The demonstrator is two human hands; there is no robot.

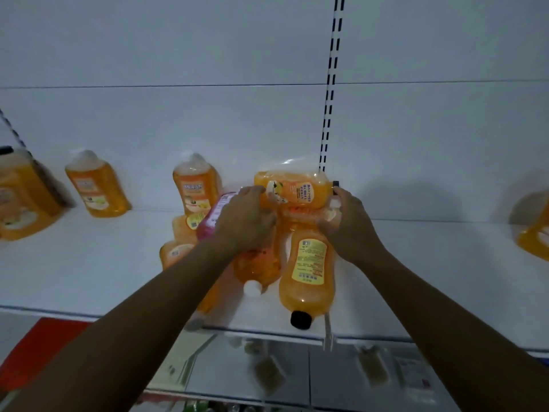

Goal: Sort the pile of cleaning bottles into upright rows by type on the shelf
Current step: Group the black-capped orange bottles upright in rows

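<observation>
The top bottle [295, 190] lies sideways on the pile [267, 251], at the shelf [89, 263] back. The left hand [245, 221] grips its base end, the right hand [347, 224] its cap end, fingers curled round it.

Orange bottles [307, 275] piled lying down mid-shelf [89, 263], three [96, 185] upright left

Roughly 9 orange bottles [307, 272], 1 pink bottle [218, 214], 2 hands [246, 221].

head view, looking down, close to shelf [89, 263]
</observation>
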